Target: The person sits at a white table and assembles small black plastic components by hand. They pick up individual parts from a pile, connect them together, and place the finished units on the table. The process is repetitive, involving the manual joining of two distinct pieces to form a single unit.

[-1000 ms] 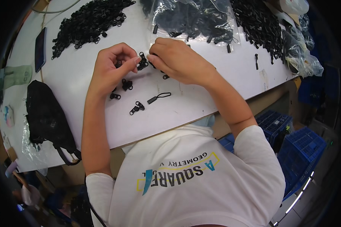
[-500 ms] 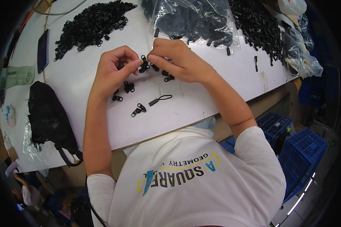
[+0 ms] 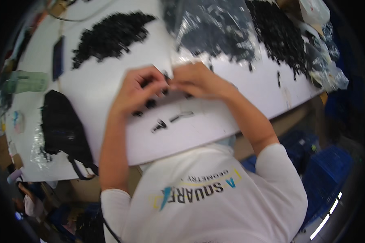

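Above the white table, my left hand pinches a small black zipper slider between thumb and forefinger. My right hand meets it there, its thumb and fingers pressed together; what lies in that pinch is hidden and blurred. Beneath and beside the hands are several loose sliders, partly covered by fingers. Closer to me lie a pair of sliders and one black zipper pull with a cord loop.
A heap of black sliders lies at the far left, a clear plastic bag of dark parts behind my hands, and a heap of black pulls at right. A phone and black bag lie left. Blue crates stand below right.
The whole view has shifted and blurred. Both hands have come slightly nearer to me over the table, and their fingertips are closer together. The loose parts stay in place.
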`<state>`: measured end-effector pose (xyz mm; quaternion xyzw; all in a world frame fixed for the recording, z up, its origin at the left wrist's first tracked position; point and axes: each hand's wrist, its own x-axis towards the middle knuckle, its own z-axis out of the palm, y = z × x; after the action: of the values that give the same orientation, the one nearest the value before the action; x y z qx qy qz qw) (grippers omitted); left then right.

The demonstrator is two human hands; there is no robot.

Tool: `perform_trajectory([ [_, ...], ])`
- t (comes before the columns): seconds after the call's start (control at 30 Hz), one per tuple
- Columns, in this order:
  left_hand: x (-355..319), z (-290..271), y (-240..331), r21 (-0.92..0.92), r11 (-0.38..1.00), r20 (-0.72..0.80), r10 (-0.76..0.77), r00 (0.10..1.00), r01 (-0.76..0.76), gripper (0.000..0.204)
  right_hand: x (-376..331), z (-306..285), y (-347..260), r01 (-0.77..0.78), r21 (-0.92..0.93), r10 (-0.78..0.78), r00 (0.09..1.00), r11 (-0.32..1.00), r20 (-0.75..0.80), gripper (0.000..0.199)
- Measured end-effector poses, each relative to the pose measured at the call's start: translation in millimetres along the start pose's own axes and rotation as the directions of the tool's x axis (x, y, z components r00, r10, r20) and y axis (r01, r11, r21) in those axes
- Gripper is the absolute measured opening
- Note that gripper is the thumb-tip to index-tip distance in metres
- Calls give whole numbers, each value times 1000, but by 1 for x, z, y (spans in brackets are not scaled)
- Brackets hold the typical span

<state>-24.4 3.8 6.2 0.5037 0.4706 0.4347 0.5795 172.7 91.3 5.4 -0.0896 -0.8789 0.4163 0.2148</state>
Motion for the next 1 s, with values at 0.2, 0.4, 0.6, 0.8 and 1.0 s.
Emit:
perform_trajectory([
  [0.2, -4, -4, 4, -94, 995, 88, 34, 995, -26, 4, 5, -1, -10, 27, 95, -23, 999, 995, -34, 6],
  [0.4, -6, 3, 6, -190, 963, 92, 213, 973, -193, 4, 6, -2, -14, -111, 409, 55, 988, 906, 147, 13],
  [0.6, -5, 1, 6, -119, 959, 74, 265, 961, -255, 4, 2, 3, -10, -210, 608, 186, 977, 766, 103, 16],
  [0.8, -5, 1, 5, -159, 954, 89, 270, 959, -254, 5, 0, 8, -13, -213, 594, 162, 977, 776, 139, 18],
  [1.0, -5, 3, 5, 132, 883, 94, 442, 892, -451, 5, 0, 5, -19, -375, 745, 220, 927, 552, 303, 19],
])
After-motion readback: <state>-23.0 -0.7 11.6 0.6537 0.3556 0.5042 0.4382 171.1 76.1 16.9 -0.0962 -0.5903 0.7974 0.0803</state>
